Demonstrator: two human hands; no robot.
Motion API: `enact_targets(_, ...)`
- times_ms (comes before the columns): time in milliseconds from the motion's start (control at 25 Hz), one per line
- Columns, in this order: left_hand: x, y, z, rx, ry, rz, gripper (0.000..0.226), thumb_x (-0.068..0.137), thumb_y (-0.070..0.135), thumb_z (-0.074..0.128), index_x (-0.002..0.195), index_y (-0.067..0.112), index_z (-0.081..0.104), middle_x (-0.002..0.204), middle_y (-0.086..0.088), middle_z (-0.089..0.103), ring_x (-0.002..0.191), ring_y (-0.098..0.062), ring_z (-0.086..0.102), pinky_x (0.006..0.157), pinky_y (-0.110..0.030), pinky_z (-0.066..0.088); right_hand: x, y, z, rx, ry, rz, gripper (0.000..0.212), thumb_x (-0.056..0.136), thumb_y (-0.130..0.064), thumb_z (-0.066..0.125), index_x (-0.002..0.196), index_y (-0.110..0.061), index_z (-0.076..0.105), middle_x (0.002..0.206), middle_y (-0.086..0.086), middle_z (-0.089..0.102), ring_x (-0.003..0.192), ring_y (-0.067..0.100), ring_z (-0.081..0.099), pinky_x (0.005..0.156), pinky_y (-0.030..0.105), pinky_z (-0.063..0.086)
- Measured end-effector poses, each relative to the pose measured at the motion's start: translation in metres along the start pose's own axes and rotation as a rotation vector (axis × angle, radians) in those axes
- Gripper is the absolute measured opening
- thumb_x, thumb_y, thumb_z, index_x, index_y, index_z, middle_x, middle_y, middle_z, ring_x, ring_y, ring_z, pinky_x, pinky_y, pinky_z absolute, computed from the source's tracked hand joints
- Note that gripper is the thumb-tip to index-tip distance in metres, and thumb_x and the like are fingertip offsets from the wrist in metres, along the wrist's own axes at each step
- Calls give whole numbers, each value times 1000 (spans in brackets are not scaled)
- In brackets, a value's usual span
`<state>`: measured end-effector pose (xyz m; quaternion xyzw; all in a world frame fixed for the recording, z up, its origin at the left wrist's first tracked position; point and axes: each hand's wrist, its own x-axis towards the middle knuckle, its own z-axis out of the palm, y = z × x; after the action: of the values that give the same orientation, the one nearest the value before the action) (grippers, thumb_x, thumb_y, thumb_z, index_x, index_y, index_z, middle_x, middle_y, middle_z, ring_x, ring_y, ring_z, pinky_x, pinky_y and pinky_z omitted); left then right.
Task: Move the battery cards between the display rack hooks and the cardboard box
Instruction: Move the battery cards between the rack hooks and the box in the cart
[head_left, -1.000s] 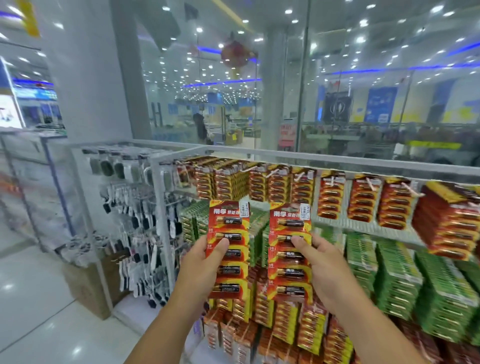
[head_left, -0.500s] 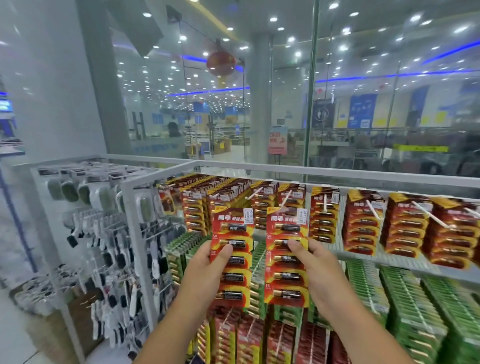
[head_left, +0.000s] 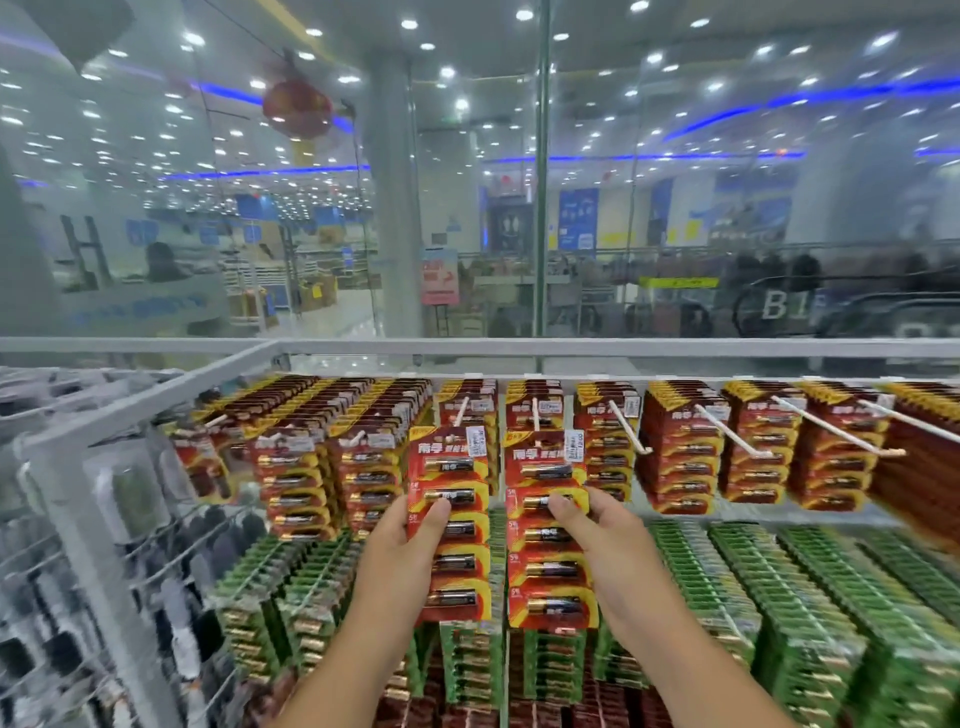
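Note:
My left hand (head_left: 402, 558) grips a red battery card (head_left: 451, 525) by its left edge, thumb across the front. My right hand (head_left: 610, 551) grips a second red battery card (head_left: 550, 530) by its right edge. Both cards are held upright, side by side, right in front of the top row of the display rack (head_left: 363, 348). Their tops sit level with the tips of two white hooks (head_left: 461, 410) that carry more red cards. Whether the card holes are on the hooks I cannot tell. The cardboard box is out of view.
Further white hooks (head_left: 727, 431) stick out to the right, loaded with red cards. Rows of green battery cards (head_left: 779, 597) hang below. A second rack with dark packaged goods (head_left: 78, 519) stands at the left. Glass panels rise behind the rack.
Both hands have carried the two cards up and forward to the top row of hooks. My view has shifted closer to the rack and more to the right.

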<state>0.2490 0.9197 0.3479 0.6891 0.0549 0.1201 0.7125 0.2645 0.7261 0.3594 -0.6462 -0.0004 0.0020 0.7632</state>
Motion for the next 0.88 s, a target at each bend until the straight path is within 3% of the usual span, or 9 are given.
enact_targets(120,17,-6,-4,13,-47,-17,26,94,52,61,116,38,66,100,12,80,88,-13,78,82,-46,64,1,5,7,-41,55,-30,22,101,-35,63,115,-22,72,100,-3,81,92,21,79,86,50,62)
enact_targets(280,35,-17,-11,54,-98,-41,45,79,72,59,115,46,64,105,19,78,99,-14,75,89,-48,62,-5,11,19,-33,89,-34,19,103,-32,60,113,-22,72,99,-3,81,89,19,79,74,39,63)
enact_targets(440,45,-19,-12,19,-130,-63,27,93,56,61,116,42,65,104,16,78,95,-14,77,84,-45,64,9,18,24,-31,151,-5,21,102,-34,62,116,-21,71,101,-1,81,91,23,79,78,45,63)
enact_targets(600,60,-18,-9,37,-145,-64,31,94,57,62,119,39,66,105,13,78,95,-16,77,83,-47,64,32,23,31,-43,229,-16,28,100,-39,65,123,-24,69,107,-4,80,93,18,78,75,42,64)
enact_targets(760,85,-22,2,78,-126,-70,31,96,57,59,120,37,57,118,20,67,115,-10,63,103,-42,52,65,33,30,-138,299,-11,48,93,-53,70,133,-26,65,130,-8,71,118,17,67,96,43,57)
enact_targets(880,113,-37,15,101,-54,-32,62,76,77,57,126,40,55,124,14,69,114,-18,68,97,-52,57,98,35,23,-154,301,-26,35,95,-50,69,119,-25,67,122,-15,68,115,12,62,101,40,49)
